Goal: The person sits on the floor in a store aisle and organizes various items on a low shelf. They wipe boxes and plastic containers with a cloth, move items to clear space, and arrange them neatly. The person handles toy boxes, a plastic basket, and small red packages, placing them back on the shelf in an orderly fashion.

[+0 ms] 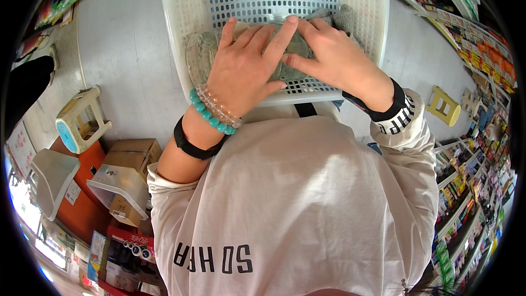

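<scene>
Before me is a white perforated plastic basket [173, 20]. Clear glass vessels [201, 55], partly covered by my hands, lie inside it; their exact kind and number cannot be told. My left hand [248, 57], with turquoise and clear bead bracelets at the wrist, rests palm down over the glass, fingers spread. From the right, my right hand [328, 49] reaches over the same glass, its fingertips close to the left index finger. Whether either hand grips the glass is hidden. Grey knitted cloth [344, 19], perhaps gloves, lies in the basket behind my right hand.
A beige step stool [80, 121], a cardboard box [133, 152] and a translucent plastic bin [119, 185] stand at the left. On the right are a yellow stool [444, 106] and shelves of packaged goods [485, 57]. Another person's dark-clothed leg [31, 84] shows at the far left.
</scene>
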The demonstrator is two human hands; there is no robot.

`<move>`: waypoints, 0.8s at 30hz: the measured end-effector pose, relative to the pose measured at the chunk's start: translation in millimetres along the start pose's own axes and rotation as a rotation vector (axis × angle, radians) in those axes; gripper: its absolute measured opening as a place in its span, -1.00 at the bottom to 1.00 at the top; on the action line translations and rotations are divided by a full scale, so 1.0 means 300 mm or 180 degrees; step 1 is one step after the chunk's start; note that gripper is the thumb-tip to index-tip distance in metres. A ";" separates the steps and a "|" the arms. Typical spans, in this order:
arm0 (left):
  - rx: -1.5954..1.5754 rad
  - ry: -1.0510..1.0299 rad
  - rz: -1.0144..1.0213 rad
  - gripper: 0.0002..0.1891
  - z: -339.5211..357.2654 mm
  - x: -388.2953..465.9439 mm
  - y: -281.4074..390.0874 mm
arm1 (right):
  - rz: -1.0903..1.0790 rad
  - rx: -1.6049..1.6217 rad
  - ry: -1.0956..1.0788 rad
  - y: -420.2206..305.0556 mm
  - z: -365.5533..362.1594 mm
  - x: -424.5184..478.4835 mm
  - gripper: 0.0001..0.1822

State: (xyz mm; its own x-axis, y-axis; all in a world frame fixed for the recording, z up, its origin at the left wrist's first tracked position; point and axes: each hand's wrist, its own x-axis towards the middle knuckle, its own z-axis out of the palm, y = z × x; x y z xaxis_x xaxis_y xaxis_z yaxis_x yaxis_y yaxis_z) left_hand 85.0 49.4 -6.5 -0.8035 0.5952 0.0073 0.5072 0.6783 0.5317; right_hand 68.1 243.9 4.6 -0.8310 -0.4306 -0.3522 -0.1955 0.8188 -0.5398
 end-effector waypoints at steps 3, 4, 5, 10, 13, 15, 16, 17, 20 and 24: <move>-0.0004 0.0028 0.0064 0.15 0.006 0.005 0.000 | 0.0033 -0.0075 -0.0057 -0.017 -0.002 0.004 -0.27; 0.0016 0.0026 0.0047 0.17 0.008 0.004 -0.001 | 0.0042 -0.0099 -0.0072 -0.019 -0.002 0.004 -0.26; 0.0036 0.0024 0.0030 0.18 0.010 0.002 -0.002 | -0.0008 -0.0056 -0.0018 -0.012 0.004 0.006 -0.25; 0.0308 -0.0104 -0.0066 0.23 -0.003 -0.007 0.002 | -0.0203 0.0211 0.0144 0.027 0.011 0.014 -0.23; 0.0227 -0.0148 -0.0116 0.25 -0.008 -0.018 -0.004 | -0.0283 0.0248 0.0121 0.038 0.011 0.017 -0.23; 0.0245 -0.0216 -0.0183 0.26 -0.010 -0.023 -0.005 | -0.0225 0.0210 0.0077 0.029 0.004 0.019 -0.22; 0.0241 -0.0191 -0.0172 0.26 -0.010 -0.023 -0.007 | -0.0197 0.0193 0.0054 0.021 0.000 0.021 -0.21; 0.0237 -0.0167 -0.0162 0.26 -0.009 -0.022 -0.010 | -0.0144 0.0113 0.0034 0.009 -0.004 0.024 -0.20; 0.0311 -0.0162 -0.0218 0.27 -0.006 -0.027 -0.013 | -0.0007 -0.0104 -0.0043 -0.024 -0.004 0.036 -0.18; 0.0362 -0.0059 -0.0228 0.19 -0.039 -0.047 -0.010 | 0.0051 -0.0108 -0.0070 -0.018 0.002 0.046 -0.17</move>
State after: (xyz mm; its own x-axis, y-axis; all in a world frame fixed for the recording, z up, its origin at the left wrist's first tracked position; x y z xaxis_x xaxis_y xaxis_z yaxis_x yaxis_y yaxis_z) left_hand 91.2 33.9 1.5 -0.8336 0.5507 -0.0433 0.4817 0.7630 0.4309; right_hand 58.1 233.2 2.2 -0.8225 -0.4253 -0.3776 -0.2001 0.8379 -0.5078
